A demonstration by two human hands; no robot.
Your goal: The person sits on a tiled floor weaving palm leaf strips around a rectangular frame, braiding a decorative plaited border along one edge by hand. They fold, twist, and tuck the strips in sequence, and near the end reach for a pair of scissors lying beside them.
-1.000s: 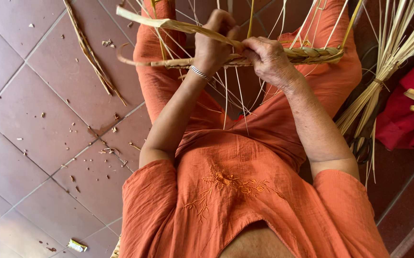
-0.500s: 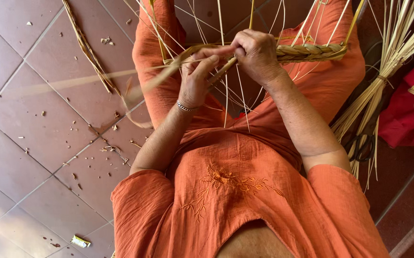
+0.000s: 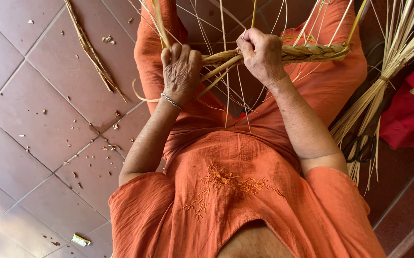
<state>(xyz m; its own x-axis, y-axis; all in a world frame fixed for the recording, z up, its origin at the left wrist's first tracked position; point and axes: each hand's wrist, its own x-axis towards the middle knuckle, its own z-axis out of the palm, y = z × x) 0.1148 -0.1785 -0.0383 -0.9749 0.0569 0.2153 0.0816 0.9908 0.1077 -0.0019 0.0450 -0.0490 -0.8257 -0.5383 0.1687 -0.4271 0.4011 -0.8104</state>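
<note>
I sit in orange clothes with a plaited straw braid (image 3: 312,51) stretched across my lap. My right hand (image 3: 262,55) is shut on the braid's working end, where loose straw strands (image 3: 226,71) fan out. My left hand (image 3: 182,71), with a silver bracelet at the wrist, grips a flat straw strand (image 3: 159,19) that rises up past my knuckles. The two hands are close together, a short gap apart. Thin loose straws hang down over my lap between them.
A bundle of dry straw (image 3: 383,91) lies at my right, with black scissors (image 3: 362,148) on it and red cloth (image 3: 409,114) beside. More straw (image 3: 92,50) and scraps lie on the red tiled floor (image 3: 35,119) at left. A small wrapper (image 3: 79,240) lies near the bottom.
My left hand swung a long strand from out at the left up to vertical and closed on it. My right hand stayed on the braid end.
</note>
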